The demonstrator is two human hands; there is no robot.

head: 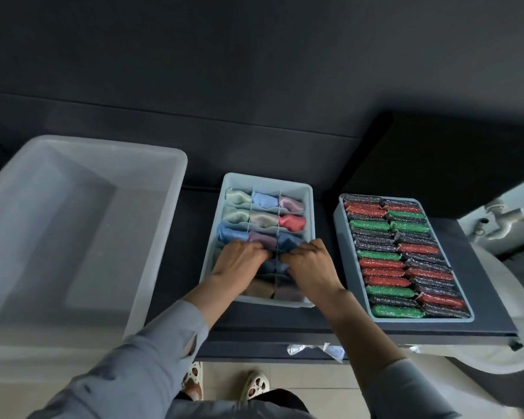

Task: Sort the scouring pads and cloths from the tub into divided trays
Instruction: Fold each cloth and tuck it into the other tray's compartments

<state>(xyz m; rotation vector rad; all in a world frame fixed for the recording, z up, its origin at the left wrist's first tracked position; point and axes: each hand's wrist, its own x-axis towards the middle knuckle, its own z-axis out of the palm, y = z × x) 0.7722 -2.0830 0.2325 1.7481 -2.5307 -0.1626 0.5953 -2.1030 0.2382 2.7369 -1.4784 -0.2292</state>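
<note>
A dark counter spans the view; a white tap sits far right; two sandals stand on floor tiles.

tub: translucent white | cloth tray: pale blue; cloths beyond the gripping hands: mint, light blue, pink, grey, red, purple | scouring pads, right of the grip: glittery red, green, black | sleeves: grey

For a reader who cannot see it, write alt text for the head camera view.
Both hands, left hand and right hand, tuck a blue cloth into the divided cloth tray. An empty clear tub sits left; a tray of red, green and dark scouring pads sits right.
</note>
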